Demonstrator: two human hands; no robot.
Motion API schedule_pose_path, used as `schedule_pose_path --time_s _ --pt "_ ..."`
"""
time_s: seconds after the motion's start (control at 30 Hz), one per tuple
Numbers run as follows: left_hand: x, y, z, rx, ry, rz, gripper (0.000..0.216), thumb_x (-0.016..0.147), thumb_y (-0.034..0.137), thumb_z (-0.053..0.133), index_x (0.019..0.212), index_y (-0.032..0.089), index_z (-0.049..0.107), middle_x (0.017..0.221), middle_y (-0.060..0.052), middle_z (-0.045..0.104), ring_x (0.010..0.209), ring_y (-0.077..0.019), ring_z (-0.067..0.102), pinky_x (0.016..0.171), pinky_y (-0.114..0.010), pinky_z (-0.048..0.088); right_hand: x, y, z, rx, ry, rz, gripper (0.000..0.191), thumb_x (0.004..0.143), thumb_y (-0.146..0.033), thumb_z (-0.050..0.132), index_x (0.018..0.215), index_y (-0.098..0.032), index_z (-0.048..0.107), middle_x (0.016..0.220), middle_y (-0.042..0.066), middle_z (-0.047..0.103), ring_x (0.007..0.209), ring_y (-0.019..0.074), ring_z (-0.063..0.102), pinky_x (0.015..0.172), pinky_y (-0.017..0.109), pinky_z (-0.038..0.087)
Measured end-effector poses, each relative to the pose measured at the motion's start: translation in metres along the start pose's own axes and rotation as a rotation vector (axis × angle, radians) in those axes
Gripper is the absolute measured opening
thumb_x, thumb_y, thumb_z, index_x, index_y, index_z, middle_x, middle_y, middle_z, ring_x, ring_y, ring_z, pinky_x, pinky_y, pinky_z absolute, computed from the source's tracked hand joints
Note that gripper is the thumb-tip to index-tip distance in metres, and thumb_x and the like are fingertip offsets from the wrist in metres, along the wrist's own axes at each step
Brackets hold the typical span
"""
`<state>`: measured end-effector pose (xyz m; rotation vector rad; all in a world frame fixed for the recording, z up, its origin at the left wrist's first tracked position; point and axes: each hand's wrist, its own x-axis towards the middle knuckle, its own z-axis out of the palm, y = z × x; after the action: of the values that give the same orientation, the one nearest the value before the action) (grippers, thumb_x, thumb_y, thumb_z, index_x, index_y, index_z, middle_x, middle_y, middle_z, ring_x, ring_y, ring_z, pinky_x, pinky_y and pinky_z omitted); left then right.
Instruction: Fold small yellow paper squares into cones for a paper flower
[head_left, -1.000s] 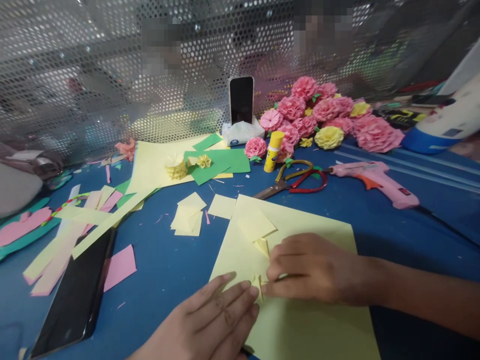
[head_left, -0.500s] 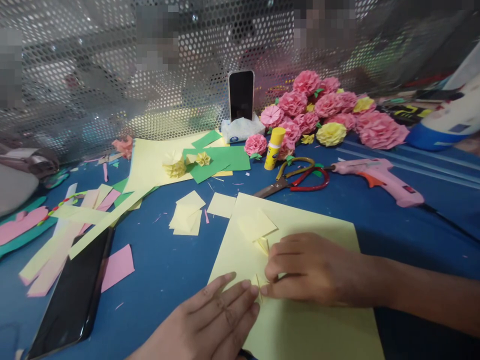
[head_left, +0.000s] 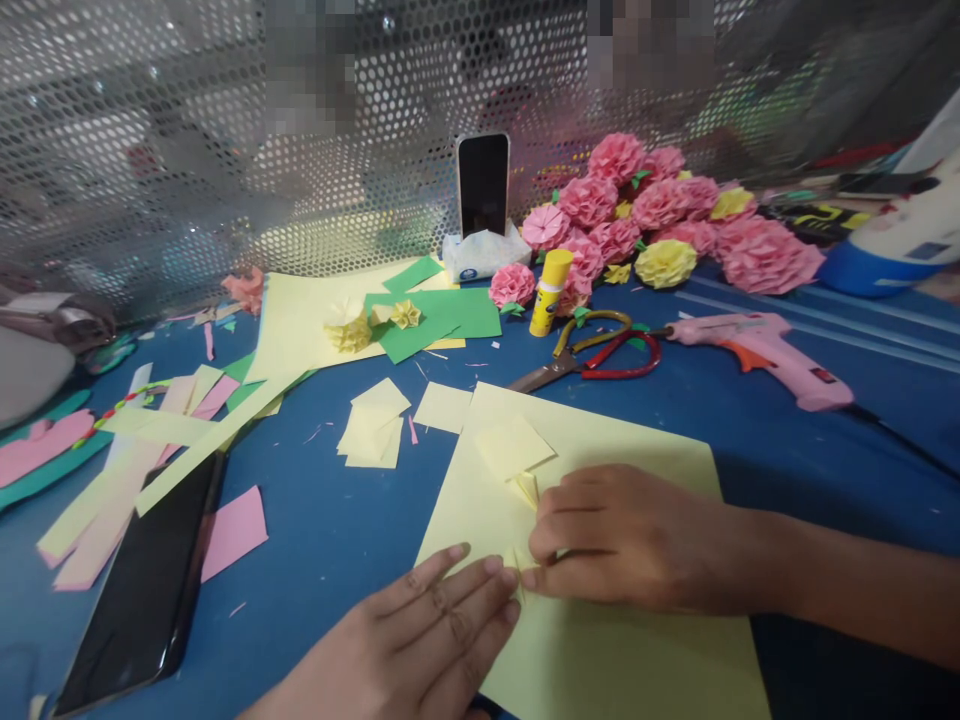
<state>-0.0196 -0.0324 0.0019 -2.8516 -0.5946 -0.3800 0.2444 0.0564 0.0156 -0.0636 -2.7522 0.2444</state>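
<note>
A large pale yellow sheet [head_left: 600, 640] lies on the blue table in front of me. My left hand [head_left: 420, 640] rests flat on its left edge, fingers stretched out together. My right hand [head_left: 622, 535] is curled, its fingertips pinching a small folded piece of yellow paper [head_left: 517, 580] that stands up between both hands. A small yellow square [head_left: 514, 445] and another folded bit [head_left: 527, 488] lie on the sheet just above my right hand.
Scissors [head_left: 592, 358], a pink glue gun [head_left: 757, 345], a glue stick [head_left: 549, 292] and a heap of pink and yellow paper flowers [head_left: 652, 215] lie beyond. Yellow squares [head_left: 375, 425], paper strips and a dark phone [head_left: 142, 590] are at the left. Another phone [head_left: 483, 185] leans on the mesh screen.
Both hands have stayed almost in place, working the small fold; the view has shifted slightly.
</note>
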Motion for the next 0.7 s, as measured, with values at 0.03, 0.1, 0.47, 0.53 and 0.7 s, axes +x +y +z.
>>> schedule_pose_path --time_s 0.03,0.1,0.47,0.53,0.7 --pt "0.0002 0.0000 -0.0002 0.003 0.001 0.001 0.046 0.107 0.040 0.038 0.136 0.010 0.058 0.142 -0.007 0.059 0.138 -0.0217 0.050 0.117 -0.036 0.039 0.0003 0.0000 -0.0002 -0.002 0.004 -0.001 0.016 0.102 -0.012 0.051 0.106 -0.014 0.067 0.090 0.002 0.069 0.082 0.0144 0.059 0.071 0.030 0.046" --pt "0.0001 0.0000 -0.0007 0.007 0.004 -0.002 0.047 0.106 0.041 0.039 0.136 0.010 0.058 0.142 -0.007 0.060 0.138 -0.0219 0.049 0.118 -0.036 0.038 0.0005 0.0001 -0.0005 -0.004 0.005 -0.004 0.018 0.103 -0.011 0.049 0.107 -0.013 0.066 0.090 0.002 0.069 0.081 0.0142 0.058 0.070 0.029 0.046" --pt "0.0007 0.0023 0.0025 0.075 0.014 0.003 0.049 0.106 0.044 0.037 0.136 0.011 0.059 0.139 -0.007 0.062 0.136 -0.0223 0.051 0.126 -0.046 0.022 0.0010 -0.0003 -0.0004 -0.039 0.005 -0.029 0.018 0.102 -0.011 0.049 0.107 -0.014 0.065 0.088 0.002 0.069 0.080 0.0137 0.059 0.070 0.028 0.048" --pt "0.0005 0.0029 0.0025 0.084 -0.005 -0.002 0.049 0.107 0.044 0.037 0.136 0.012 0.059 0.138 -0.006 0.063 0.135 -0.0221 0.052 0.127 -0.047 0.017 0.0003 0.0002 -0.0002 -0.033 0.020 -0.046 0.016 0.101 -0.010 0.051 0.107 -0.012 0.066 0.089 0.002 0.069 0.079 0.0141 0.059 0.069 0.029 0.048" --pt "-0.0011 0.0042 0.0044 0.076 0.015 -0.032 0.050 0.106 0.046 0.036 0.134 0.014 0.061 0.137 -0.006 0.063 0.133 -0.0224 0.052 0.127 -0.051 0.012 -0.0032 0.0011 0.0017 -0.012 0.033 -0.035 0.016 0.101 -0.010 0.050 0.107 -0.013 0.065 0.092 0.003 0.069 0.082 0.0138 0.060 0.073 0.028 0.049"
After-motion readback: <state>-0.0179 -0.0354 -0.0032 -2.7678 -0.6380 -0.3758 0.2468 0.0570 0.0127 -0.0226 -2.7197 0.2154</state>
